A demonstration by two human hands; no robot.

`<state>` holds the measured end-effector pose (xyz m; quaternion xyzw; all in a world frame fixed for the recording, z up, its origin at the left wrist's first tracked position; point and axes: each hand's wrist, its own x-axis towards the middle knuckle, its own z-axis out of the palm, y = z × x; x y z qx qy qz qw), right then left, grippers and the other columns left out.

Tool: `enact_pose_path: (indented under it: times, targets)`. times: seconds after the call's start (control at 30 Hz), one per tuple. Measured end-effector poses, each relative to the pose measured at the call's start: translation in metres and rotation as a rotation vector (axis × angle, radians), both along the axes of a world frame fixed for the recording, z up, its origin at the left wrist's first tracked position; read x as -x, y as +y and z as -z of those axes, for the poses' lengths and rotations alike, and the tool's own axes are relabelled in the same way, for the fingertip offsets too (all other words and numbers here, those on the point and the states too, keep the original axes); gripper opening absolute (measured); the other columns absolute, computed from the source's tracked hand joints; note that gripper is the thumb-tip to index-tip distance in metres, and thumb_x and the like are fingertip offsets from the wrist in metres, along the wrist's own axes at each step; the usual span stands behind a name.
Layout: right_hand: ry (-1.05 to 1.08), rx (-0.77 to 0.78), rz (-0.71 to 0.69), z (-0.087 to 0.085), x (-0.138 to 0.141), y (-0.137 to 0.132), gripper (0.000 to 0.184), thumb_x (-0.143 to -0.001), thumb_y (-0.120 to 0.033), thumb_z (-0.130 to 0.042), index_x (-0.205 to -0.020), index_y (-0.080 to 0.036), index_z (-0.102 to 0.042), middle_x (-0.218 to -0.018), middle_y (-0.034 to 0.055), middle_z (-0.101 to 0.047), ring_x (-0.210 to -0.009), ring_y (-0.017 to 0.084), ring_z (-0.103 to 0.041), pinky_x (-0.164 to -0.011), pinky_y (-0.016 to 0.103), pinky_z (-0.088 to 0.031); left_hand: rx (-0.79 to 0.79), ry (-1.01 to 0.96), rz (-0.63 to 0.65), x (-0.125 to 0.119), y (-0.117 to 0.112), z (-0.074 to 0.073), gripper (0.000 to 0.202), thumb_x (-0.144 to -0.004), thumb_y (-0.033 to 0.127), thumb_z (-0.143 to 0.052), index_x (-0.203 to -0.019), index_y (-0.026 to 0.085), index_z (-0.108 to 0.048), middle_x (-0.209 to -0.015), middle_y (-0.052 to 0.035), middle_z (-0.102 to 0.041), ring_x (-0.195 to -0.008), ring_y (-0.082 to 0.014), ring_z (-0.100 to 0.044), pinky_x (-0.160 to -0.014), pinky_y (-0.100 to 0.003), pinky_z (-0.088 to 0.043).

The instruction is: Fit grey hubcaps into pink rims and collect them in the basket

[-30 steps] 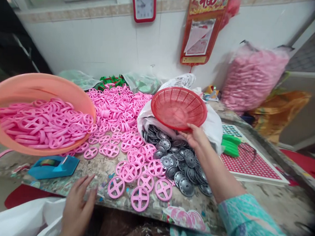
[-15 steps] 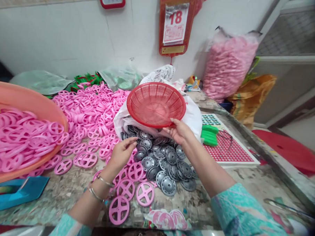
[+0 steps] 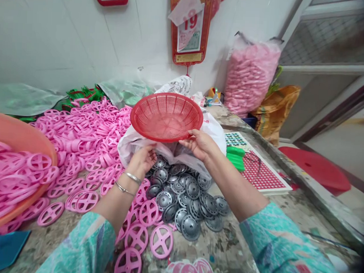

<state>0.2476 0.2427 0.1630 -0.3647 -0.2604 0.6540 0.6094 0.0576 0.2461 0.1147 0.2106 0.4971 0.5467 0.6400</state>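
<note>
My right hand [image 3: 199, 144] grips the near rim of a red mesh basket [image 3: 166, 116], holding it tilted above a white plastic bag [image 3: 214, 134]. Grey plastic discs [image 3: 185, 197] spill out of the bag's mouth onto the table. My left hand [image 3: 143, 159] reaches under the basket, its fingers curled at the edge of the bag above the grey discs. Pink spoked wheels [image 3: 94, 132] lie in a big heap to the left and loosely in front.
An orange basin [image 3: 25, 139] of pink wheels stands at the left. A red-and-white dotted board [image 3: 259, 172] with green pieces [image 3: 237, 157] lies at the right. A bag of pink parts [image 3: 249, 75] leans on the back wall. A blue tape dispenser [image 3: 2, 249] sits near the front left.
My left hand rose from the table's front edge and reached up to the bag under the basket. The basket shifted a little left and lower in view as my head turned right.
</note>
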Motion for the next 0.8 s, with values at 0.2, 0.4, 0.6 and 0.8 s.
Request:
enact_pose_path:
  times: [0.2, 0.4, 0.6, 0.8]
  targets:
    - [-0.024, 0.031, -0.012, 0.000, -0.007, 0.004, 0.012, -0.080, -0.008, -0.046, -0.086, -0.018, -0.050, -0.069, 0.0022, -0.060, -0.055, 0.012, -0.059, -0.051, 0.026, -0.058, -0.161, -0.188, 0.160, 0.018, -0.011, -0.026, 0.005, -0.068, 0.014, -0.055, -0.073, 0.016, -0.055, -0.080, -0.0063, -0.066, -0.085, -0.0262, -0.067, -0.080, -0.050, -0.053]
    - [-0.194, -0.026, -0.085, -0.004, 0.001, 0.004, 0.016, -0.079, -0.010, -0.047, -0.093, -0.019, -0.049, -0.070, 0.0032, -0.060, -0.053, 0.016, -0.060, -0.051, 0.031, -0.056, -0.211, -0.282, 0.142, 0.010, 0.005, -0.053, 0.021, -0.077, 0.016, -0.058, -0.098, 0.014, -0.057, -0.094, -0.0100, -0.068, -0.088, -0.0228, -0.066, -0.080, -0.045, -0.055]
    - [-0.686, -0.460, 0.509, 0.010, 0.024, -0.048, 0.044, -0.077, -0.015, -0.057, -0.116, -0.029, -0.046, -0.107, 0.0052, -0.057, -0.097, 0.021, -0.057, -0.087, 0.043, -0.049, -0.154, -0.274, -0.006, -0.002, 0.030, -0.062, 0.034, -0.075, -0.004, -0.041, -0.100, 0.013, -0.055, -0.077, -0.0029, -0.066, -0.067, -0.0125, -0.064, -0.071, -0.032, -0.058]
    - [-1.526, -0.915, -0.228, 0.067, 0.059, -0.049, 0.027, -0.082, -0.012, -0.047, -0.104, -0.018, -0.063, -0.107, 0.0090, -0.061, -0.101, 0.021, -0.055, -0.092, 0.038, -0.044, -0.261, -0.337, 0.011, 0.005, 0.040, -0.085, 0.028, -0.073, -0.001, -0.042, -0.093, 0.012, -0.057, -0.084, -0.0090, -0.069, -0.083, -0.0182, -0.067, -0.077, -0.033, -0.057]
